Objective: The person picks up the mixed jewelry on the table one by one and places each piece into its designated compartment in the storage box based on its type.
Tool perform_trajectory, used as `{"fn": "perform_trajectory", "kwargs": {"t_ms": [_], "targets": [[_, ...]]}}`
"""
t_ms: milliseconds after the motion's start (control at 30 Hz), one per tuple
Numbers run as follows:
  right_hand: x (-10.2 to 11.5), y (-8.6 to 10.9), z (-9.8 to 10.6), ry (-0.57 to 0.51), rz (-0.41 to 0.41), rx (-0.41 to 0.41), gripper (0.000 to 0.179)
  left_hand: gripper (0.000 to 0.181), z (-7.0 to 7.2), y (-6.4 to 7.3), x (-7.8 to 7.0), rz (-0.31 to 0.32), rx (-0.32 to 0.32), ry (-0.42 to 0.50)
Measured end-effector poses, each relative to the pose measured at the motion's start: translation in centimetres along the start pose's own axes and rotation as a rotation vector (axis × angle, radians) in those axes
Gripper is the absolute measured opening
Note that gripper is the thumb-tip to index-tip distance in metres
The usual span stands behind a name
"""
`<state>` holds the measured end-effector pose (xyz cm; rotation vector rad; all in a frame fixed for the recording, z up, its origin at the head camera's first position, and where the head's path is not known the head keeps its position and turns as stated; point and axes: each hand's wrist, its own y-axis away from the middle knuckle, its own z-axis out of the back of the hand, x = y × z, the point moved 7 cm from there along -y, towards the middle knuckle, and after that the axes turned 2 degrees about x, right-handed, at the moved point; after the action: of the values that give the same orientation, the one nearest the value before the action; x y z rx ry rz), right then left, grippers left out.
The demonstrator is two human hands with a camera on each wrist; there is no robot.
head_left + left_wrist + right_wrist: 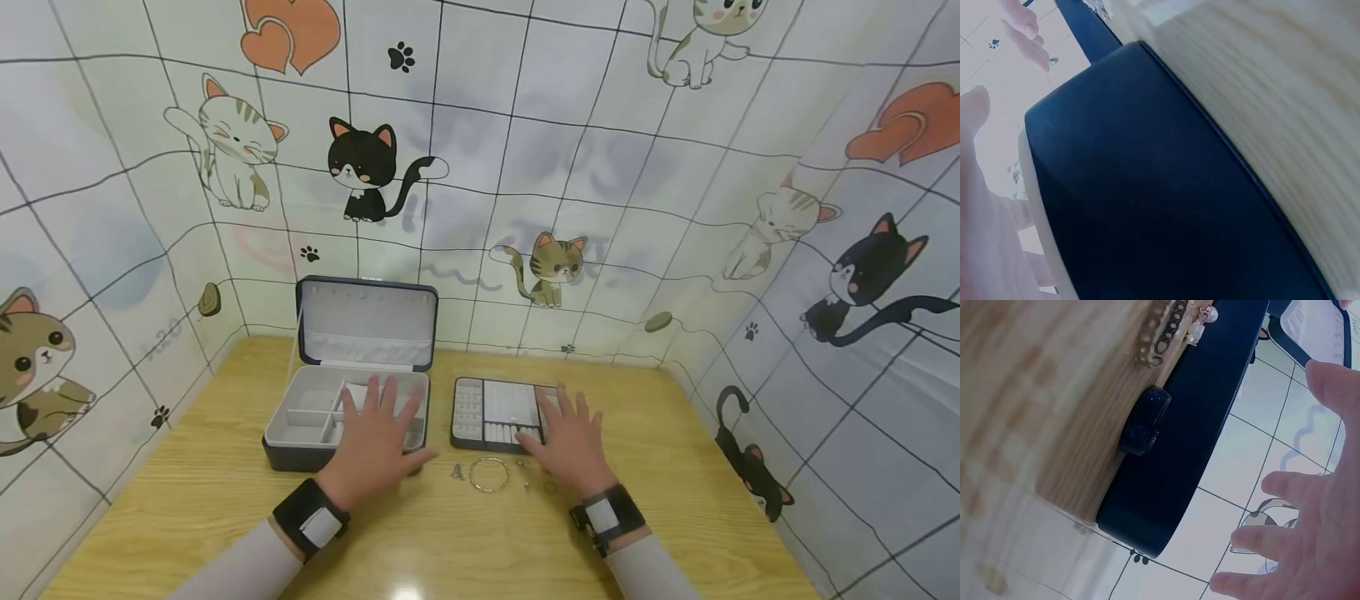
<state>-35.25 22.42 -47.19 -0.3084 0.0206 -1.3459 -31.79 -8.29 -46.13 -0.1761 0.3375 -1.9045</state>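
Note:
My left hand (375,442) is spread, fingers straight, over the front right part of an open jewelry box (300,458); the box's dark side (1154,175) fills much of the left wrist view. My right hand (572,442) spreads its fingers over the right end of a dark-rimmed jewelry tray (468,408), hiding part of it. Neither hand grips anything. In front of the tray lie a gold bangle (489,491), a small silvery piece (457,472) and earrings (526,487). The right wrist view shows a dark blue ring (1144,422) and a pearl earring (1196,328) beside the tray's edge.
The box's lid (367,325) stands raised at the back, with a white lining. Pale dividers (307,414) split the box inside. A cat-print cloth (465,167) hangs behind and on both sides of the wooden table (420,542).

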Motion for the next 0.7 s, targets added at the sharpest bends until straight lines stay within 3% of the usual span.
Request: {"fn": "perform_trajectory", "kwargs": {"t_ms": [167, 367, 700], "targets": [[-0.1, -0.3, -0.2, -0.021, 0.017, 0.019, 0.088, 0.096, -0.1, -0.7, -1.0, -0.017, -0.001, 0.01], [-1.3, -0.5, -0.5, -0.084, -0.022, 0.021, 0.081, 0.087, -0.1, -1.7, -2.9, -0.025, -0.018, -0.029], [-1.3, -0.5, 0.5, -0.196, -0.08, -0.075, 0.046, 0.054, -0.2, -2.6, -5.6, -0.054, -0.036, -0.053]]}}
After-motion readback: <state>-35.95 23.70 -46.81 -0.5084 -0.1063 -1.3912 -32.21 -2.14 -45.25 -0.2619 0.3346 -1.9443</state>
